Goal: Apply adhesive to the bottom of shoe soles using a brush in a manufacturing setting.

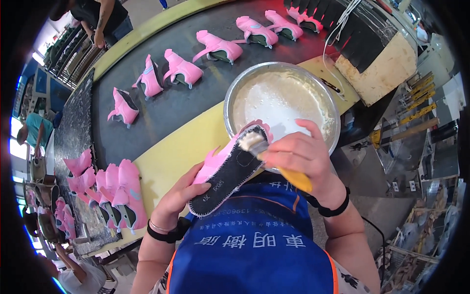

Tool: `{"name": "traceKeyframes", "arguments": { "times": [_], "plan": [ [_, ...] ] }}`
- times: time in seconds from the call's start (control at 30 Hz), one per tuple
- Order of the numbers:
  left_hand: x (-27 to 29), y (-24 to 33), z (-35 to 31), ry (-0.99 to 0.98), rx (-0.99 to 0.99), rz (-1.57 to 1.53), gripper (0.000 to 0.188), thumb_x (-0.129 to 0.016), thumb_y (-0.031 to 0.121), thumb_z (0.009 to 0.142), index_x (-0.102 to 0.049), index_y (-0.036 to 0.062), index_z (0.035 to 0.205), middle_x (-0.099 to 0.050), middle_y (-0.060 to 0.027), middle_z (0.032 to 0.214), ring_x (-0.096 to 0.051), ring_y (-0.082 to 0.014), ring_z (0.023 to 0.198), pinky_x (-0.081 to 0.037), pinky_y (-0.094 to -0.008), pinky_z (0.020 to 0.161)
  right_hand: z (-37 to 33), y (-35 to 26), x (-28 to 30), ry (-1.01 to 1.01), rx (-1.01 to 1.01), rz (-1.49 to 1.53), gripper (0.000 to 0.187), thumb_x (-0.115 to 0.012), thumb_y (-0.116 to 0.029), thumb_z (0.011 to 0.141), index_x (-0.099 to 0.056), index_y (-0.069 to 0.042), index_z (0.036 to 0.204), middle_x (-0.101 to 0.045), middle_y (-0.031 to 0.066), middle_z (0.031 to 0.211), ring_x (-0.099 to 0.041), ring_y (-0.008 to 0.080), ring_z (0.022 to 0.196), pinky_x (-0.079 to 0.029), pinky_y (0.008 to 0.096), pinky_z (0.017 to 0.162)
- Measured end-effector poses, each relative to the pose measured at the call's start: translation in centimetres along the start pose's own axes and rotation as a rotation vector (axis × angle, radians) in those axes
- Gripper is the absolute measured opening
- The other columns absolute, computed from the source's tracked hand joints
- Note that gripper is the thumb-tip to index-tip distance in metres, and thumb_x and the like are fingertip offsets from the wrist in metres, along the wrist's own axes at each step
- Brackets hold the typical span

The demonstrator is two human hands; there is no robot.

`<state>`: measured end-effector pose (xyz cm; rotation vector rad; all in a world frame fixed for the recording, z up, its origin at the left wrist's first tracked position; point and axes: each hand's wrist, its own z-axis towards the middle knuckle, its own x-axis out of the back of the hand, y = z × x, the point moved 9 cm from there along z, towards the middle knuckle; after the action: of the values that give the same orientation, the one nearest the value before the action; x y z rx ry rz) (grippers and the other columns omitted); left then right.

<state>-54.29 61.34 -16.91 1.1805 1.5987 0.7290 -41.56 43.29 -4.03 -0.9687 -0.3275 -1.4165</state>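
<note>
My left hand (pixel 177 195) grips a pink shoe upper (pixel 226 177) near its narrow end, tilted so that its dark, stitched underside faces up. In my right hand (pixel 302 156) is a brush with a yellow handle (pixel 296 180). Its bristles press on the wide end of the underside, where a thick patch of whitish paste lies. Just beyond my hands stands a large round metal basin (pixel 229 95), holding a pale paste with a whiter patch in it. My right fingers partly cover the brush.
Several pink uppers (pixel 182 68) stand spaced out on a dark conveyor belt (pixel 161 112), running toward a red-lit opening under black flaps (pixel 360 46). More uppers (pixel 128 188) cluster at the left. A yellow ledge (pixel 169 142) borders the belt. Another person (pixel 105 22) stands at the far left.
</note>
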Motion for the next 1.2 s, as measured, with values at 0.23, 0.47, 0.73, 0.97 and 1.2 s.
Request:
{"name": "traceKeyframes", "arguments": {
  "times": [0.23, 0.47, 0.73, 0.97, 1.2],
  "plan": [
    [0.2, -0.2, 0.0, -0.028, -0.004, 0.014, 0.084, -0.059, 0.03, 0.089, -0.028, -0.0074, 0.157, -0.046, -0.0186, 0.153, -0.043, -0.0239, 0.142, -0.028, -0.034, 0.119, 1.0, 2.0, -2.4, -0.108, 0.038, -0.062, 0.018, -0.072, -0.015, 0.083, -0.073, -0.021, 0.1, -0.069, -0.0058, 0.097, -0.067, 0.015, 0.087, -0.039, 0.0433, 0.101],
    [0.6, -0.4, 0.6, -0.109, -0.021, 0.001, 0.089, -0.059, 0.033, 0.088, -0.023, -0.0079, 0.159, -0.042, -0.0191, 0.156, -0.041, -0.0231, 0.144, -0.026, -0.0334, 0.12, 1.1, 3.3, -1.0, 0.049, -0.06, -0.046, 0.02, -0.076, -0.015, 0.08, -0.073, -0.02, 0.099, -0.068, -0.0025, 0.095, -0.065, 0.0197, 0.087, -0.044, 0.0386, 0.087],
    [1.1, -1.3, 0.7, -0.06, -0.002, 0.021, 0.09, -0.064, 0.035, 0.084, -0.03, -0.0085, 0.155, -0.047, -0.0197, 0.152, -0.046, -0.0246, 0.14, -0.031, -0.0338, 0.118, 0.9, 6.2, -2.0, 0.062, -0.288, 0.055, 0.011, -0.075, -0.011, 0.085, -0.069, -0.009, 0.094, -0.066, 0.0055, 0.082, -0.066, 0.0236, 0.073, -0.05, 0.0349, 0.068],
    [1.0, -3.4, 0.2, 0.019, -0.009, 0.006, 0.09, -0.069, 0.028, 0.083, -0.029, -0.0066, 0.156, -0.046, -0.0186, 0.151, -0.045, -0.025, 0.14, -0.031, -0.037, 0.118, -0.8, 6.0, -2.3, 0.3, -0.4, 0.342, 0.013, -0.072, -0.009, 0.09, -0.062, -0.004, 0.083, -0.064, 0.0093, 0.073, -0.067, 0.0222, 0.059, -0.051, 0.0319, 0.057],
    [1.3, -3.9, -0.2, 0.078, -0.032, 0.05, 0.093, -0.071, 0.025, 0.081, -0.027, -0.0057, 0.157, -0.046, -0.0193, 0.151, -0.044, -0.0256, 0.14, -0.031, -0.037, 0.118, -2.0, 6.8, -2.2, 0.118, -0.64, -0.136, 0.02, -0.072, -0.012, 0.092, -0.057, -0.005, 0.081, -0.058, 0.0064, 0.057, -0.064, 0.0228, 0.054, -0.046, 0.0341, 0.051]
  ]
}}
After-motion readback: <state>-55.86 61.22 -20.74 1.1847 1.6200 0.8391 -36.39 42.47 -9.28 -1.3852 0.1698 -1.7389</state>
